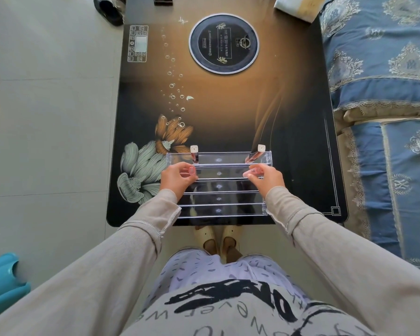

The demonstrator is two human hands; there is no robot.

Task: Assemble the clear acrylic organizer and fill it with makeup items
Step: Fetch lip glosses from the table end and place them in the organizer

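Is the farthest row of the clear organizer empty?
No, a white-capped left tube and right tube stand in it.

Pale grey tiled floor (46, 117), left half of frame, daylit. Centre: black glass bench (301, 166), flower print, round hob plate (224, 43) and touch panel (138, 43) upper centre. Right edge: blue patterned sofa cover (378, 69). Lower left: teal plastic stool (3, 280).
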